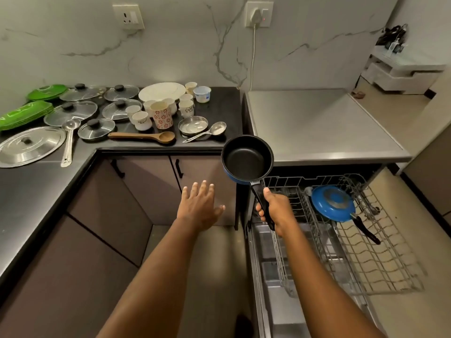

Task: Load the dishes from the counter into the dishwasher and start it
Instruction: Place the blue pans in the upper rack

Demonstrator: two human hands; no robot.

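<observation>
My right hand [274, 209] grips the black handle of a small blue saucepan [246, 159] with a black inside, held in the air between the counter edge and the dishwasher. My left hand [201, 207] hovers open in front of the cabinet doors, fingers spread, holding nothing. The dishwasher's lower wire rack [380, 264] is pulled out over the open door. A blue frying pan [333, 203] lies upside down at the back of the rack. On the black counter [219, 111] stand cups, glass lids, a white plate [162, 91], a steel bowl [192, 125], ladles and a wooden spoon [144, 137].
Green plates [24, 113] are stacked at the far left beside a large steel lid [30, 146]. The dishwasher's grey top [317, 123] lies right of the counter. A plug and cable [253, 45] hang on the marble wall. A white unit [400, 69] stands at the back right.
</observation>
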